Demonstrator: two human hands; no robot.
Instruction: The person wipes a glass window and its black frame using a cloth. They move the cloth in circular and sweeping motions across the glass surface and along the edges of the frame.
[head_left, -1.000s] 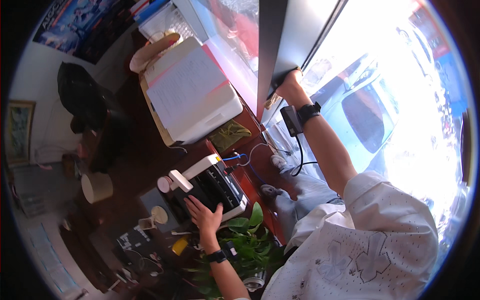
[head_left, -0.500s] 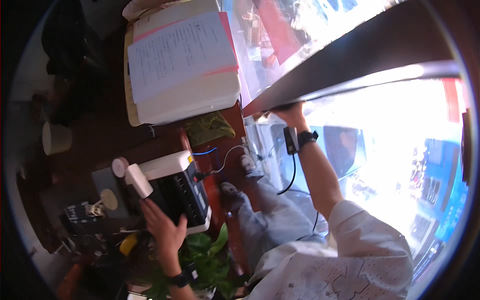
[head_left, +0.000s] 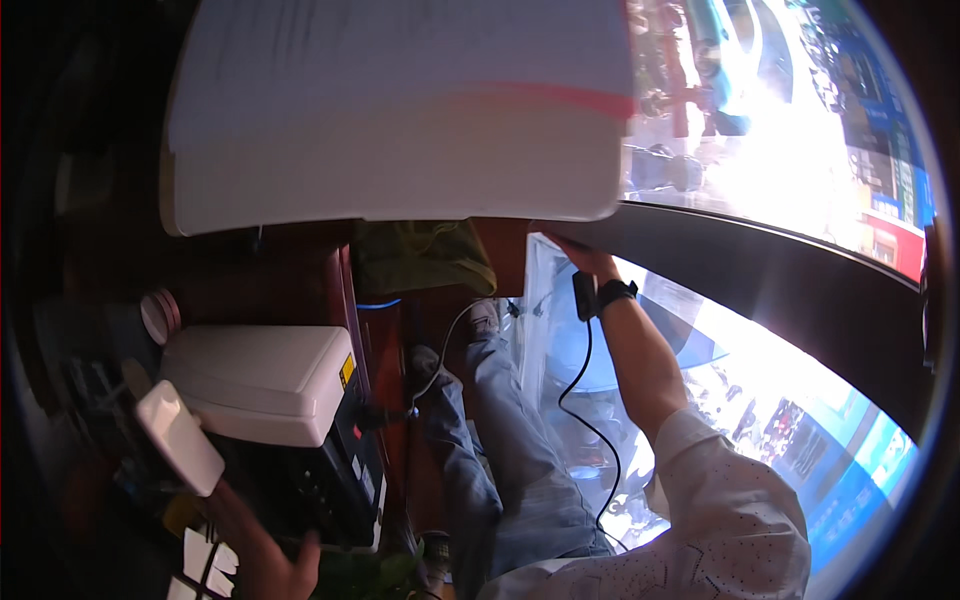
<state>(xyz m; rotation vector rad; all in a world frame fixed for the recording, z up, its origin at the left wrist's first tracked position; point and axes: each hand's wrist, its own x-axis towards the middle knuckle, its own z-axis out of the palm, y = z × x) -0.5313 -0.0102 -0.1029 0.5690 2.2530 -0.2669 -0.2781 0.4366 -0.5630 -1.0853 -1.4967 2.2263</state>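
The head-worn fisheye looks steeply down on the white-topped machine [head_left: 265, 375] and legs [head_left: 525, 435].

The machine [head_left: 275, 415] sits at the near left, a boxy thing with a rounded white cover [head_left: 255, 370] over its far part and a black body [head_left: 300, 482] on its near side. A yellow label [head_left: 347, 371] marks the cover's right end. A flat white panel [head_left: 180, 440] stands tilted at its left. The dark bar [head_left: 760, 262] slants from the middle to the right, broader and nearer at its right end.
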